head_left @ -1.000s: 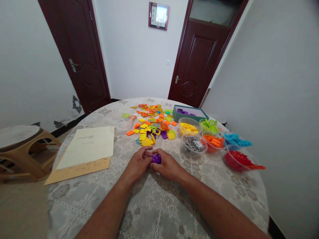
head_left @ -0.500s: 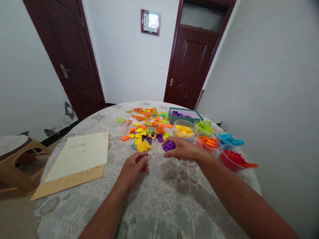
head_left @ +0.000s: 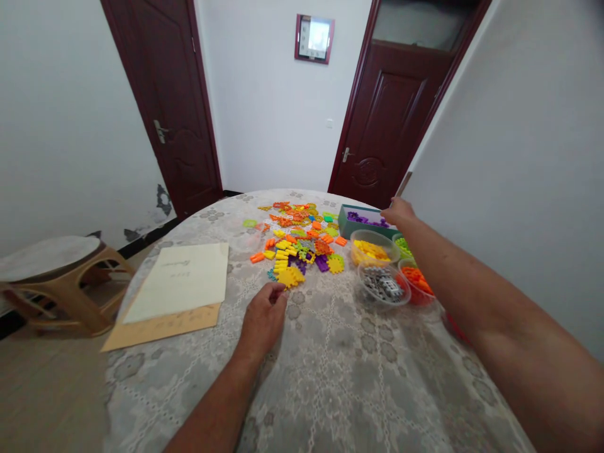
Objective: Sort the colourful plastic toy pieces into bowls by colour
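My left hand (head_left: 265, 316) rests on the tablecloth, loosely curled, with a gap between thumb and forefinger and nothing visible in it. Its fingertips lie at the near edge of some yellow gear-shaped plastic pieces (head_left: 289, 277). Out over the right end of a green box (head_left: 348, 228) reaches my right hand (head_left: 400, 212). Purple plastic building pieces (head_left: 361, 218) lie in that box, right by the fingers. Those fingertips are small and partly hidden, so whether they hold a piece does not show.
Mixed colored pieces (head_left: 302, 220) lie piled mid-table. Clear tubs hold yellow pieces (head_left: 370, 249), grey pieces (head_left: 381, 283), orange pieces (head_left: 415, 280) and green pieces (head_left: 403, 246). My right forearm covers part of the tubs. Paper sheets (head_left: 182, 277) lie left; a stool (head_left: 61, 277) stands beyond.
My right hand has moved from the table's middle, where it held purple pieces, to the green box at the back right. My left hand now lies closer to the yellow pieces. The view has turned left.
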`<state>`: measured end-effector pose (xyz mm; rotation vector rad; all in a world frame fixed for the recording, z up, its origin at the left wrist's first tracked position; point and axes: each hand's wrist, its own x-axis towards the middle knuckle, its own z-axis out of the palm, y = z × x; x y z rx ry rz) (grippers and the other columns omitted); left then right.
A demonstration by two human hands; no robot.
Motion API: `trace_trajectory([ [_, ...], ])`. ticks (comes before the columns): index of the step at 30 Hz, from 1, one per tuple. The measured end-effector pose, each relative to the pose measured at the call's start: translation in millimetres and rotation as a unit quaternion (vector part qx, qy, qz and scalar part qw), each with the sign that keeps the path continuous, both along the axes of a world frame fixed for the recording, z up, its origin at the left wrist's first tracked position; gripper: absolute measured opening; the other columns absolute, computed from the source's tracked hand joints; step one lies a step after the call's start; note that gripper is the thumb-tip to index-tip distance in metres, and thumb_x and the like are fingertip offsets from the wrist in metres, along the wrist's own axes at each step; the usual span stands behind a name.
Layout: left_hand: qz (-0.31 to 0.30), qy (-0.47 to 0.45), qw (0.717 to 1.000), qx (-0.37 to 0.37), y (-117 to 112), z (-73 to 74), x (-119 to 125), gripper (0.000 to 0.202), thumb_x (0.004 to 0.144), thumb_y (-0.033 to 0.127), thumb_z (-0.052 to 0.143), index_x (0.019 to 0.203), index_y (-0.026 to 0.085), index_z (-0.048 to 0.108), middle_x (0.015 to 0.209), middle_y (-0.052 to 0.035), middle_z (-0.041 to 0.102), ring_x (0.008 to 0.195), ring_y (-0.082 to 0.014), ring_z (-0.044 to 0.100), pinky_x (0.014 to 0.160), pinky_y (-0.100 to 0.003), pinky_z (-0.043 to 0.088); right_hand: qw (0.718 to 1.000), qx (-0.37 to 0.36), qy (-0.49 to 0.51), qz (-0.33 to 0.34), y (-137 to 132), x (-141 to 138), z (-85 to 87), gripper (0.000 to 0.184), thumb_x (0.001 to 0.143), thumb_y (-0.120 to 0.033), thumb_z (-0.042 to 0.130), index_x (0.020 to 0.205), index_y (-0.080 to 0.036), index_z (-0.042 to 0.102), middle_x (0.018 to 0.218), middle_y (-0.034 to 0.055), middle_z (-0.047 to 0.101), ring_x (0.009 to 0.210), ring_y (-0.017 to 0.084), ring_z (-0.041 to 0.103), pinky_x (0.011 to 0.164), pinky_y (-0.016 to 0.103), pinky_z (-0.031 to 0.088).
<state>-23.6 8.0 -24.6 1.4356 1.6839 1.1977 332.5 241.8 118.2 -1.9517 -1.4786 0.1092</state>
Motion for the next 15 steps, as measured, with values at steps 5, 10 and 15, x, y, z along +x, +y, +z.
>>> trace_trajectory([
  [5, -0.011, -0.002, 1.0, 0.012, -2.2, -0.1, 1.6, 0.026, 0.087, 0.033, 0.059, 0.105, 0.02, 0.072, 0.102, -0.0085, 0.077, 0.096, -0.0264, 0.07, 0.091, -0.038, 0.051, 0.994, -0.024, -0.095, 0.042, 7.4, -35.2, -15.9, 0.058, 0.087, -0.013, 0.061, 0.145, -0.008, 0.057, 0.14, 0.0238, 0.061, 0.13, 0.031, 0.057, 0.108, 0.038, 0.044],
  [10, -0.018, -0.016, 1.0, 0.018, -4.2, -1.4, 3.4, 0.024, 0.088, 0.032, 0.061, 0.105, 0.02, 0.073, 0.101, -0.0085, 0.076, 0.095, -0.0262, 0.07, 0.09, -0.038, 0.051, 0.962, -0.149, -0.147, 0.177, 17.1, -94.4, -31.2, 0.036, 0.095, -0.026, 0.061, 0.125, -0.012, 0.074, 0.118, 0.0137, 0.076, 0.112, 0.028, 0.069, 0.094, 0.032, 0.052],
  [15, -0.029, -0.005, 0.999, 0.017, -4.7, -3.3, 5.4, 0.026, 0.09, 0.031, 0.058, 0.108, 0.02, 0.073, 0.103, -0.0087, 0.076, 0.096, -0.0256, 0.069, 0.09, -0.038, 0.05, 0.94, -0.217, -0.174, 0.197, 32.8, -146.4, -53.9, 0.041, 0.104, -0.042, 0.055, 0.119, -0.01, 0.076, 0.125, 0.0161, 0.074, 0.118, 0.029, 0.068, 0.097, 0.032, 0.052],
])
